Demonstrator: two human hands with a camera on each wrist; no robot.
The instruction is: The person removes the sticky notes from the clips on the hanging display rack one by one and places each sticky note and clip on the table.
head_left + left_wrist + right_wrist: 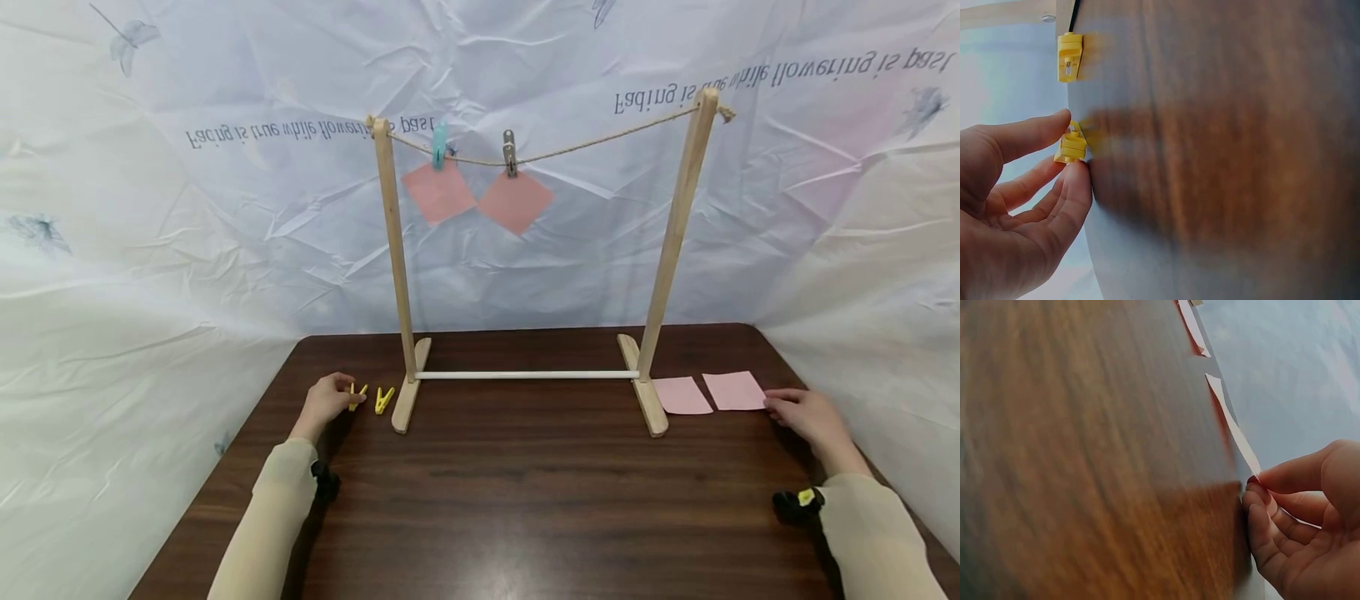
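At the table's left, my left hand (pixel 327 405) has thumb and fingertips on either side of a yellow clothespin (pixel 1073 149), pinching it. A second yellow clothespin (pixel 384 400) lies just to its right, near the stand's left foot. Over on the right, my right hand (pixel 813 423) pinches the right edge of a pink paper square (pixel 733 391) between thumb and fingers. In the right wrist view that paper (pixel 1235 430) shows nearly edge-on. Another pink square (pixel 682 396) lies left of it, beside the stand's right foot.
A wooden stand (pixel 681 225) with a white crossbar (pixel 525 375) carries a sagging rope (pixel 600 142). From it hang two pink squares, one under a blue clothespin (pixel 439 148), the other under a grey-brown clothespin (pixel 510 154). A printed sheet (pixel 300 208) encloses the dark table (pixel 525 500).
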